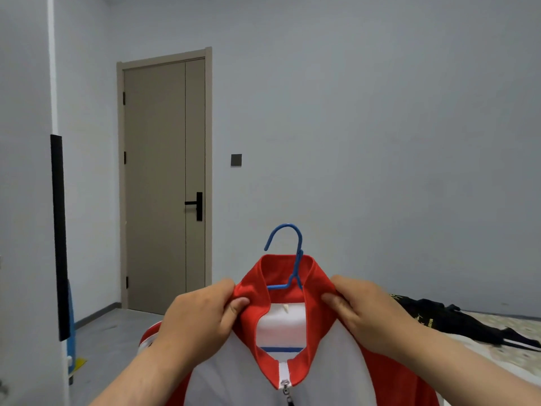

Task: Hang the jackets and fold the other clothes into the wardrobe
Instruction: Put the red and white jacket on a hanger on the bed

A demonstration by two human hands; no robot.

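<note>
A red and white zip jacket [281, 326] is held up in front of me on a blue hanger [288, 253], whose hook sticks out above the red collar. My left hand [205, 315] pinches the left side of the collar. My right hand [363, 312] pinches the right side. The zip is closed up to the collar. A black garment [456, 320] with yellow print lies spread on the bed at the right.
A closed beige door [164, 186] with a black handle stands ahead to the left. A tall white panel with a long black handle [58, 235] is at the far left. The patterned bed [512, 347] fills the lower right. Grey floor lies between them.
</note>
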